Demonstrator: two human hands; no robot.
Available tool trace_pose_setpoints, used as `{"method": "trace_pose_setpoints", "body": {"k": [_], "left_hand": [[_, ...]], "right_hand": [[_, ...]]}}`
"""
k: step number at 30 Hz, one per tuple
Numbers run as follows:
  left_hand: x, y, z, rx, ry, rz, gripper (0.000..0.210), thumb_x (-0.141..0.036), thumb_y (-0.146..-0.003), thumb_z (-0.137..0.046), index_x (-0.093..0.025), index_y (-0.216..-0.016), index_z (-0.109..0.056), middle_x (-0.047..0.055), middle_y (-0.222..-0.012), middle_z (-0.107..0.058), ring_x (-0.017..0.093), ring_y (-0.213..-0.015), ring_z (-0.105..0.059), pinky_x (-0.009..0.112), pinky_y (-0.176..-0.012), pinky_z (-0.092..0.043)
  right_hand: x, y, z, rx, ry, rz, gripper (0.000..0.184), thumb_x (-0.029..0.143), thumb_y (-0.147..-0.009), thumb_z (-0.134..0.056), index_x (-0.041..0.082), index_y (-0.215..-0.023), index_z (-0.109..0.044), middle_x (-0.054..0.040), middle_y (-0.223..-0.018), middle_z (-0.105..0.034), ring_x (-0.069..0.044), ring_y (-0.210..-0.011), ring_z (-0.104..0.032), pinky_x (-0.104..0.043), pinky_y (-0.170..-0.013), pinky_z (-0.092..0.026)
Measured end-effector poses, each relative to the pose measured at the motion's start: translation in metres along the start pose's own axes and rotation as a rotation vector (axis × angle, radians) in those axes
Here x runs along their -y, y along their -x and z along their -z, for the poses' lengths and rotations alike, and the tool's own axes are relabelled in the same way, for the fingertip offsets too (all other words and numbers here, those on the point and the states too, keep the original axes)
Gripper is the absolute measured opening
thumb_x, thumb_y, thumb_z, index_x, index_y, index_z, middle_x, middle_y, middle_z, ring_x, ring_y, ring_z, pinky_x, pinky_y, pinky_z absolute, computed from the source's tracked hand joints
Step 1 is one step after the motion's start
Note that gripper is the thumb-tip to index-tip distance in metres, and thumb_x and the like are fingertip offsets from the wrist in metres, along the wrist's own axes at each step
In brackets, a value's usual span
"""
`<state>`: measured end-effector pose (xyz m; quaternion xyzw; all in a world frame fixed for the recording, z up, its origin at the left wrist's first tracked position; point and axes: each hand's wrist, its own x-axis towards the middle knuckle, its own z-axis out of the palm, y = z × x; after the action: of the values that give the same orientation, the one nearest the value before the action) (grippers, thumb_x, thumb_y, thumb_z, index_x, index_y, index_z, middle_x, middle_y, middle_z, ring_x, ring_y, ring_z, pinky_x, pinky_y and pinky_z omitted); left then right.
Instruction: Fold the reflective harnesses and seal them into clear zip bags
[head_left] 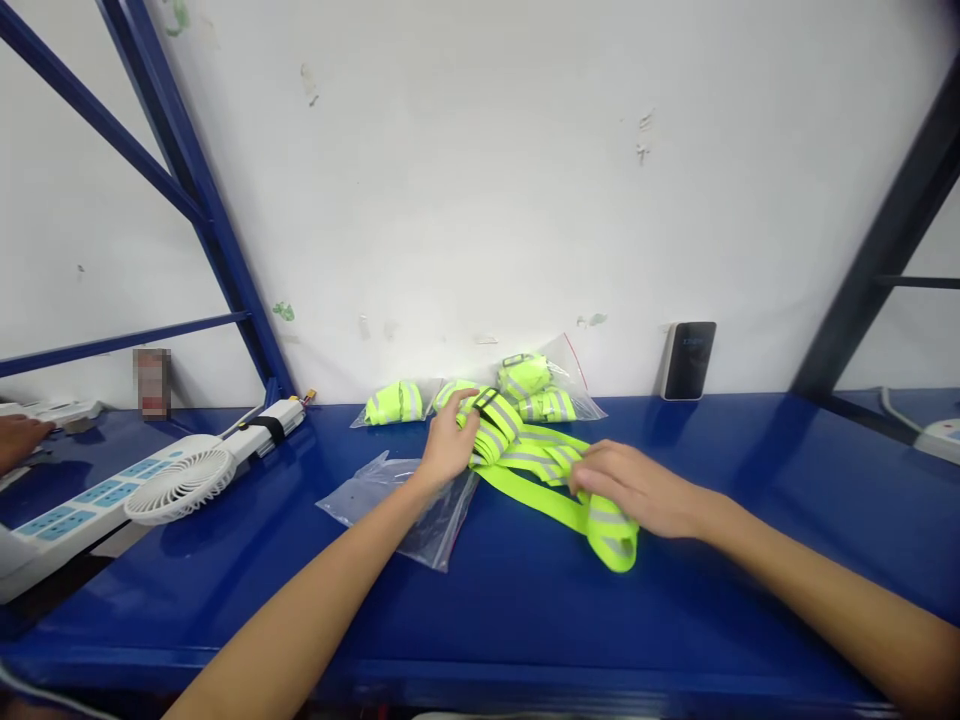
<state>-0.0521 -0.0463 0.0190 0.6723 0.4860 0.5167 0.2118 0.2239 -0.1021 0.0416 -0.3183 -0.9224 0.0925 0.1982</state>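
A neon-yellow reflective strap with grey stripes lies partly unrolled on the blue table. My left hand is closed around the rolled end, where a black buckle shows on top. At the loose end, my right hand grips the folded strap, and a loop of it hangs out below the fingers. Beneath my left wrist lies a flat clear zip bag. Behind my hands, several rolled straps sit in clear bags, among them a bagged strap on the left and a larger bag on the right.
A white power strip and a small white fan occupy the table's left side. Another person's hand shows at the far left edge. A black-and-white device leans against the wall. Blue metal posts frame the table.
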Motion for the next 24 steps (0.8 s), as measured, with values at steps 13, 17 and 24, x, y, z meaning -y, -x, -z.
{"method": "trace_pose_setpoints", "body": {"k": [13,17,24], "left_hand": [[-0.031,0.008,-0.013,0.073,0.683,0.329,0.029,-0.036,-0.080,-0.065,-0.017,-0.100,-0.074,0.007,-0.108,-0.073,0.023,-0.102,-0.065,0.029,-0.084,-0.049],[-0.036,0.008,-0.004,0.228,0.737,0.306,0.035,-0.043,-0.083,-0.062,-0.016,-0.100,-0.075,0.007,-0.109,-0.075,0.025,-0.106,-0.066,0.031,-0.089,-0.051],[-0.043,-0.012,0.023,0.134,0.732,0.011,0.058,-0.064,-0.086,-0.049,-0.019,-0.115,-0.070,0.008,-0.109,-0.075,0.031,-0.105,-0.067,0.037,-0.089,-0.053]], "right_hand": [[-0.003,-0.032,-0.004,-0.488,0.587,0.308,0.054,0.015,-0.090,-0.061,0.020,-0.142,-0.049,-0.0226,-0.149,-0.045,-0.036,-0.134,-0.048,-0.054,-0.102,-0.047],[0.011,-0.064,0.010,-0.304,0.316,0.480,0.040,0.017,-0.089,-0.064,0.018,-0.128,-0.056,-0.0168,-0.133,-0.061,-0.031,-0.122,-0.058,-0.050,-0.100,-0.049],[0.031,-0.094,0.060,-0.350,-0.234,0.154,0.026,0.045,-0.091,-0.065,0.020,-0.098,-0.065,-0.0049,-0.088,-0.069,-0.021,-0.074,-0.065,-0.034,-0.065,-0.053]]}}
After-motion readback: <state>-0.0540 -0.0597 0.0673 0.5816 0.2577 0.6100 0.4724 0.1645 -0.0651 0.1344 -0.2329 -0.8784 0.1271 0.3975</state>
